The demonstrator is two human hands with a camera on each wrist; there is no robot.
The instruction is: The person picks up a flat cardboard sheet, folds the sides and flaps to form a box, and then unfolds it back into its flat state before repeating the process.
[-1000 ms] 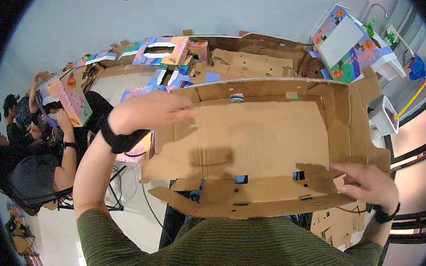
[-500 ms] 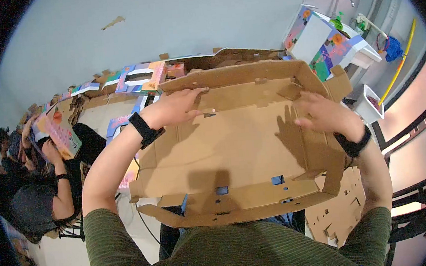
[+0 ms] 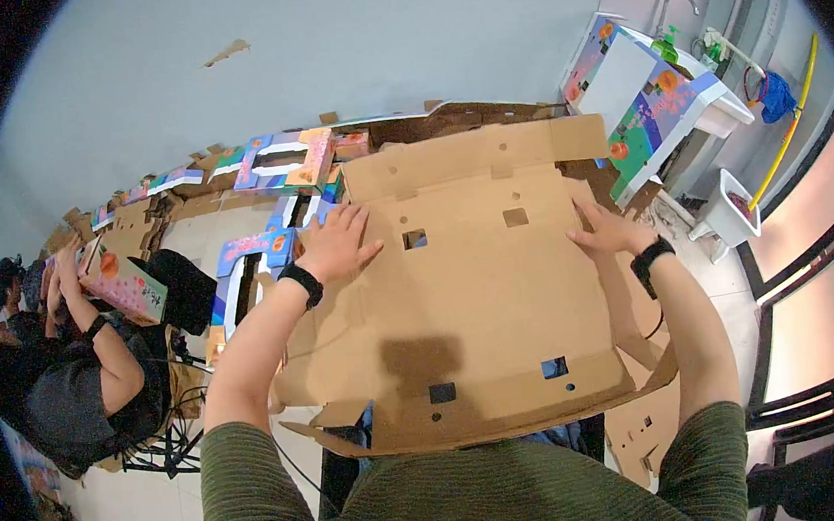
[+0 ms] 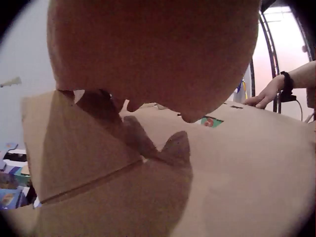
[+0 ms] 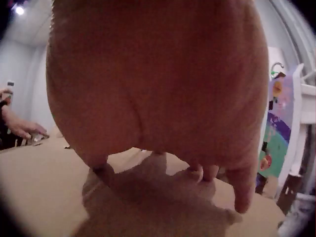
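A large brown cardboard blank (image 3: 483, 290) with square cut-outs and small round holes lies in front of the person's body. My left hand (image 3: 340, 244) rests on its left part, fingers spread, near the far left side flap. At the opposite side my right hand (image 3: 608, 229) touches the crease by the right side flap, fingers extended. In the left wrist view the palm hangs over a raised cardboard flap (image 4: 84, 148). In the right wrist view the fingertips come down onto the cardboard (image 5: 39, 182). Neither hand grips anything.
Printed cartons (image 3: 282, 161) stand at the back left, with another carton (image 3: 253, 268) nearer. A seated person (image 3: 74, 385) handles a carton (image 3: 125, 283) at far left. At right are a sink (image 3: 718, 104), a white basin (image 3: 730, 211) and a yellow hose (image 3: 798, 123).
The cardboard has gone from a tray shape with raised walls to a flatter sheet, its far wall spread outward. My right hand has moved from the near right corner up to the right edge.
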